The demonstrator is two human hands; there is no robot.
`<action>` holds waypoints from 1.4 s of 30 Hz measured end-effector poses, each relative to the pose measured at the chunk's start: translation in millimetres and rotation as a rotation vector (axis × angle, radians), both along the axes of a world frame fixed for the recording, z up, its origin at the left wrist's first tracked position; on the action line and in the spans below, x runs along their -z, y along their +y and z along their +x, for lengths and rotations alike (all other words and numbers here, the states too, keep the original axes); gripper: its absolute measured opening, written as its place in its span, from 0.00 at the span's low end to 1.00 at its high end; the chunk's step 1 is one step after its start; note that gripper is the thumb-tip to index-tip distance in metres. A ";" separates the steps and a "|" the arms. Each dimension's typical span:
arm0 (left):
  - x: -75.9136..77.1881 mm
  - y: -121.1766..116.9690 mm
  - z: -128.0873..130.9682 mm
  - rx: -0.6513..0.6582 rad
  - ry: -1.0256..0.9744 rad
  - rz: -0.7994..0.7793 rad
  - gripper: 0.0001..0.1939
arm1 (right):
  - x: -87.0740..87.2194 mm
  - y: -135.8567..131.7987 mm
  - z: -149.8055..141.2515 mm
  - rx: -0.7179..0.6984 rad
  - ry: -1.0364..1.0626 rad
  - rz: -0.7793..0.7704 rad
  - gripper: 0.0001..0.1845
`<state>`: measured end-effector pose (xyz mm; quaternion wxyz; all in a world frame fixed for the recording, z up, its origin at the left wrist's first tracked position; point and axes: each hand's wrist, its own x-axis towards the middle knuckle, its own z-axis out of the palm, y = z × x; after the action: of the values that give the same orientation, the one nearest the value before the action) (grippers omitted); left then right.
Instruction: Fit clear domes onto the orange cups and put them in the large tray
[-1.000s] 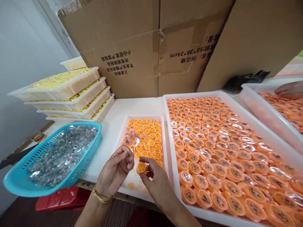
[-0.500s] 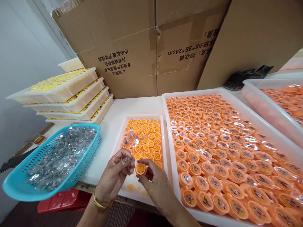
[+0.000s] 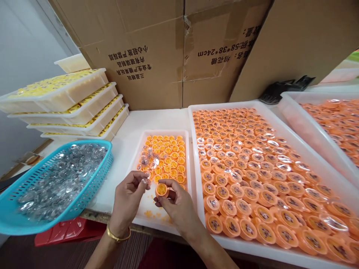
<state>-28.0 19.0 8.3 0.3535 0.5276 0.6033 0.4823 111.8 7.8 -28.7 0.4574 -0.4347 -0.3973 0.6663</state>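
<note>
My left hand (image 3: 130, 196) pinches a small clear plastic lid (image 3: 146, 181) between thumb and fingertips. Just to its right, my right hand (image 3: 176, 201) grips a small orange cup (image 3: 162, 189), tilted so that its yellow pieces show. Lid and cup are apart. Both hands are over the near part of a small white tray (image 3: 188, 149). In that tray stand rows of open orange cups (image 3: 174, 166) with yellow pieces inside, and several clear lids (image 3: 150, 157) lie on the cups at its left side. Loose yellow pieces (image 3: 151, 213) lie on the tray's near floor.
At left a blue basket (image 3: 103, 164) holds many clear lids, with stacked white trays (image 3: 92, 101) of yellow items behind. A large white tray (image 3: 198, 149) of lidded orange cups stands at right, another tray (image 3: 297, 116) beyond. Cardboard boxes (image 3: 157, 33) wall the back; a red stool (image 3: 67, 231) is below.
My left hand has drawn slightly away from the cup, and the lid has turned in its fingers. The cup's mouth now faces more toward me. The whole view has shifted a little.
</note>
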 end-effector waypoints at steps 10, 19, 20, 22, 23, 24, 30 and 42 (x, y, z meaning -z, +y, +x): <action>17.1 -4.4 2.8 0.169 0.682 0.596 0.09 | -11.3 7.5 9.9 -0.050 0.075 -0.066 0.15; 16.9 -11.9 -6.2 0.411 0.711 0.544 0.18 | -13.2 7.0 18.9 -0.136 0.084 0.049 0.20; 15.4 -12.1 -6.2 0.427 0.699 0.526 0.18 | -11.7 6.8 18.5 -0.130 0.057 0.085 0.19; 12.9 -12.3 -5.6 0.435 0.667 0.504 0.17 | -8.6 6.7 18.1 -0.107 -0.044 0.166 0.18; 12.0 -12.3 -5.2 0.432 0.649 0.498 0.16 | -7.3 6.7 18.1 -0.095 -0.103 0.210 0.18; 11.5 -12.3 -4.6 0.426 0.630 0.489 0.14 | -6.3 6.8 18.2 -0.087 -0.159 0.253 0.19; 10.3 -12.9 -0.4 0.333 0.576 0.428 0.14 | -6.9 6.7 20.1 -0.061 -0.373 0.442 0.23; 8.5 -2.9 0.7 0.435 0.615 0.467 0.12 | 0.0 7.8 19.6 -0.056 -0.391 0.424 0.25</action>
<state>-27.3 16.0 -0.2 0.1221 0.8270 0.4304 0.3405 131.3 15.6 -28.7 0.4345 -0.4384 -0.6202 0.4842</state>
